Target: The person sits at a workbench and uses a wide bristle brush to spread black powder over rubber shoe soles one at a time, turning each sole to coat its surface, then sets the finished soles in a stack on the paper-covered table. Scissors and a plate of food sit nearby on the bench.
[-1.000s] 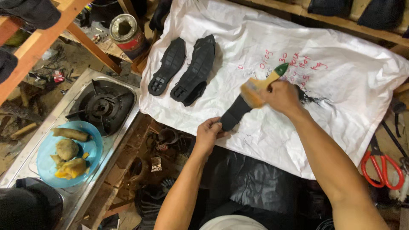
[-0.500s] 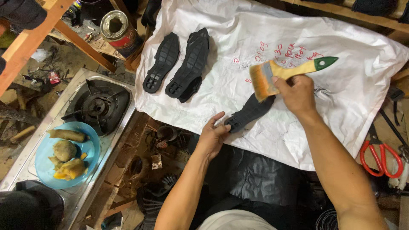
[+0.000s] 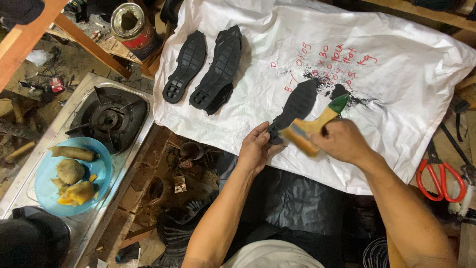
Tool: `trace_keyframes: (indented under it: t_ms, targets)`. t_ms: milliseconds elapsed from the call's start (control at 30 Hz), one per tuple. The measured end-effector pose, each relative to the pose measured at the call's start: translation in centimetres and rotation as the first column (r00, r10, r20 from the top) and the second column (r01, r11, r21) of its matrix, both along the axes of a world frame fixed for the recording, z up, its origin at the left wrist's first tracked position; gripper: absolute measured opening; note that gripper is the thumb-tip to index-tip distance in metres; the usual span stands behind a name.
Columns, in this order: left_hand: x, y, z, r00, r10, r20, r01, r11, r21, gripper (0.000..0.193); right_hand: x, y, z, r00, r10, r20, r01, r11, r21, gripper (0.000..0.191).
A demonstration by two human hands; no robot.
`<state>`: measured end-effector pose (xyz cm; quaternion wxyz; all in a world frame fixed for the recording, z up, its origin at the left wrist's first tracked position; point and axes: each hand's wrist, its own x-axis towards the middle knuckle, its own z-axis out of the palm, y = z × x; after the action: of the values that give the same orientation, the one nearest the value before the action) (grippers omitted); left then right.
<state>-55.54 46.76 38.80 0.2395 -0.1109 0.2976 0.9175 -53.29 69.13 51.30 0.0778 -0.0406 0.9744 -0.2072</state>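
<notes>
A black shoe sole (image 3: 296, 105) lies on a white cloth (image 3: 406, 84) with red writing. My left hand (image 3: 255, 149) pinches the sole's near end. My right hand (image 3: 342, 141) grips a paintbrush (image 3: 317, 124) with a wooden handle and green tip, its bristles down at the near end of the sole beside my left fingers. Dark smudges stain the cloth around the sole's far end.
Other black soles (image 3: 184, 67) (image 3: 220, 64) lie on the cloth's left part. A tin can (image 3: 133, 25) stands beyond them. A gas stove (image 3: 106, 119) and a blue plate of food (image 3: 69, 176) sit at left. Red scissors (image 3: 441, 178) lie at right.
My right hand has swung the brush from the sole's far end, up off it, then down to its near end. My left hand has kept hold of the sole.
</notes>
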Motion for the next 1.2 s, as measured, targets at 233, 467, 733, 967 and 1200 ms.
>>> trace_keyframes:
  t_ms: [233,467,733,967,1200]
  targets:
    - [0.2,-0.3,-1.3,0.995,-0.03,-0.1,0.011,0.982,-0.187,0.037,-3.0,-0.7,-2.3,0.923,0.108,-0.369,-0.231,0.923,-0.309,0.03]
    - [1.1,-3.3,-0.8,0.977,-0.081,-0.197,-0.031,0.861,-0.508,0.036,-8.4,2.5,-5.8,0.864,-0.034,-0.502,0.033,0.999,-0.011,0.041]
    - [-0.8,-12.1,7.1,0.77,-0.155,-0.619,-0.429,0.592,-0.682,0.035,-8.2,4.7,-6.9,0.764,-0.101,-0.637,0.162,0.986,0.038,0.032]
    - [-10.6,-19.7,10.9,0.72,0.281,-0.634,-0.607,0.697,-0.381,0.034,-7.4,4.3,-7.3,0.756,-0.118,-0.644,0.147,0.989,-0.008,0.027]
    - [-13.9,-21.9,8.8,0.904,0.262,-0.338,-0.428,0.57,-0.701,0.036,-6.7,2.7,-5.8,0.757,-0.091,-0.647,0.135,0.991,0.019,0.02]
